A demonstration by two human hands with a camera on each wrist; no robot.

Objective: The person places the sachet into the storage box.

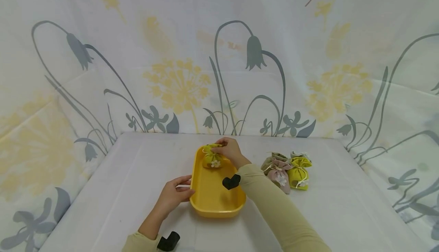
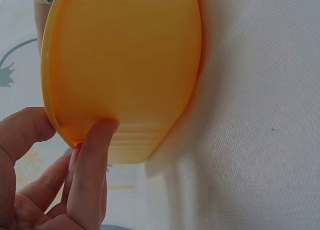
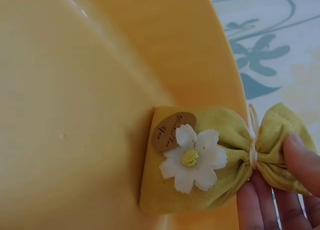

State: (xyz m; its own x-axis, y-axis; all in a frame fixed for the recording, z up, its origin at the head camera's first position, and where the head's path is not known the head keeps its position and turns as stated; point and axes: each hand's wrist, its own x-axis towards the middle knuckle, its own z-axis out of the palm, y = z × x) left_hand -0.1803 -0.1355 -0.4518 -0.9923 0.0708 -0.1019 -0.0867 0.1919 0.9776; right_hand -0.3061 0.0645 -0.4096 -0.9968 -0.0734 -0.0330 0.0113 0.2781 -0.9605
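Note:
A yellow-green drawstring pouch (image 3: pixel 200 160) with a white fabric flower and an oval brown tag is inside the far end of a yellow plastic tray (image 1: pixel 216 195). My right hand (image 1: pixel 230 151) pinches its gathered top, thumb on one side and fingers behind, as the right wrist view shows. On the tray's left side is my left hand (image 1: pixel 174 195), fingers extended. In the left wrist view its thumb and fingertips (image 2: pixel 102 135) touch the rim and outer wall of the tray.
Right of the tray lies a cluster of drawstring pouches: a pink one (image 1: pixel 279 177) with a white flower, a yellow-green one (image 1: pixel 299 174) and others partly hidden behind. A white cloth covers the table (image 1: pixel 137 160). A flower-printed curtain (image 1: pixel 185 46) stands behind.

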